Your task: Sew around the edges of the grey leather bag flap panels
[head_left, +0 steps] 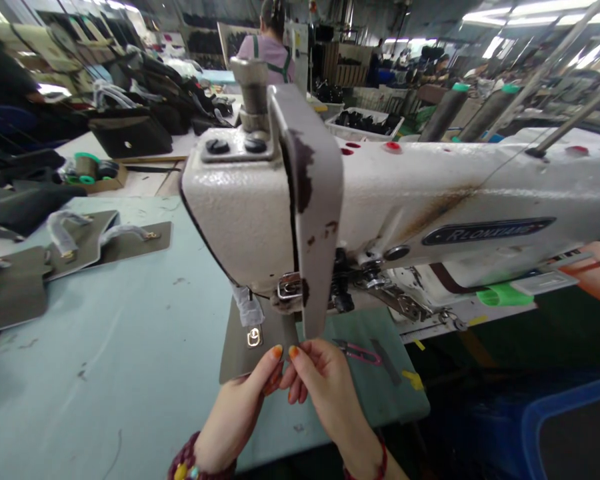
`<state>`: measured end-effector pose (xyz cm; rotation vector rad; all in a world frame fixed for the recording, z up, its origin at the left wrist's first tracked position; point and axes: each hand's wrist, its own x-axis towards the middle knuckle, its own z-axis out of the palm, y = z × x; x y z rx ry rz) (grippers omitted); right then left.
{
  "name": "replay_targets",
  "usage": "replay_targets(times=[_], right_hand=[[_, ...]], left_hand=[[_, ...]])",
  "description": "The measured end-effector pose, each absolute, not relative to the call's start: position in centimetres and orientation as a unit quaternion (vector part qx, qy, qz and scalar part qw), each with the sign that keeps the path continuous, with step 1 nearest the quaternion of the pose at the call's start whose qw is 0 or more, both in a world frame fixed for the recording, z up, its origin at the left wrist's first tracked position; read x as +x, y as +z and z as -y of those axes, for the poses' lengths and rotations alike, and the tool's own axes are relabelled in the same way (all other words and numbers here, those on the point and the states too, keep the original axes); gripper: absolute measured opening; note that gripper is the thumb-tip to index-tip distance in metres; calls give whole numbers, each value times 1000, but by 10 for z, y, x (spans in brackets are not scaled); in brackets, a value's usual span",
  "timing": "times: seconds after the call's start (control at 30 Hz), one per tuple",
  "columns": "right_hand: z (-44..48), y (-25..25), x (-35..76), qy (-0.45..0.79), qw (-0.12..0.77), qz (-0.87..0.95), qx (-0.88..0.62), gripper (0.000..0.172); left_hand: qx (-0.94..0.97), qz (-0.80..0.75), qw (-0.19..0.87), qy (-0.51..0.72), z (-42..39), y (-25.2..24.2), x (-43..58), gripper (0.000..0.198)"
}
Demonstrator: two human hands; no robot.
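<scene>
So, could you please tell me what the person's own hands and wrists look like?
Both the left hand and the right hand are bare, with no gloves, and the forearms show no sleeves. The thumbnails are painted orange. The left wrist wears a chunky maroon beaded bracelet with yellow and teal accents; the right wrist wears a thin red bracelet.

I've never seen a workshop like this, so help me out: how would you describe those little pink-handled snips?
Start at the big white sewing machine, standing on the pale blue work table. Just below its head, right of the person's right hand, small thread snips lie on the table. Their pink handle sets them apart from the dark flat strip beside them.
</scene>
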<state>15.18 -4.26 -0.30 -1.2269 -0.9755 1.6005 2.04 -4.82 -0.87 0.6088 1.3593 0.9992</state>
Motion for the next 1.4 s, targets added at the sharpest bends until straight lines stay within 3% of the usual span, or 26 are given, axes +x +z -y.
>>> replay_targets(times=[0.5, 0.7, 1.4], right_hand=[[9, -1, 144, 609, 463, 407, -500, 38], [1, -12, 137, 599, 469, 402, -509, 46], [25, -14, 144, 636, 480, 346, -495, 36]], left_hand=[[287, -467, 719, 427, 12, -2, 16, 38], [301, -535, 677, 407, -1, -12, 8, 44], [364, -662, 489, 436, 4, -22, 28, 50]])
